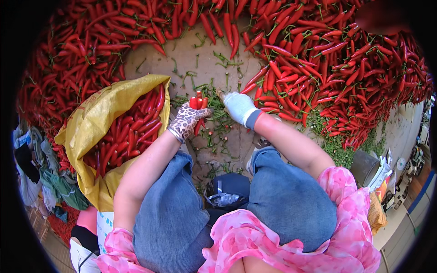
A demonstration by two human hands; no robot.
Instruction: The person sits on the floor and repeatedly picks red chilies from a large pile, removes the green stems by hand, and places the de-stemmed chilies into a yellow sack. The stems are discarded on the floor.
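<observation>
My left hand (190,119), in a leopard-print glove, is closed around a small bunch of red chili peppers (197,102). Their blunt, stemless ends point up, and tips poke out below the fist. My right hand (238,106) wears a white knit glove with a dark cuff and soiled fingertips. It hovers near the loose green stems (213,99), to the left of the near edge of a large pile of red chilies (290,78). Whether its fingers hold anything is not clear. Beside my left forearm a yellow woven sack (92,116) gapes, with stemless chilies (131,133) inside.
More chilies (85,37) heap around the far side and left. Cut stems litter the concrete floor (153,65). A dark bucket (364,167) and plastic bags (382,174) stand at right. Piled clothing or cloth (51,174) lies at left, near another person's pink sleeve (87,220).
</observation>
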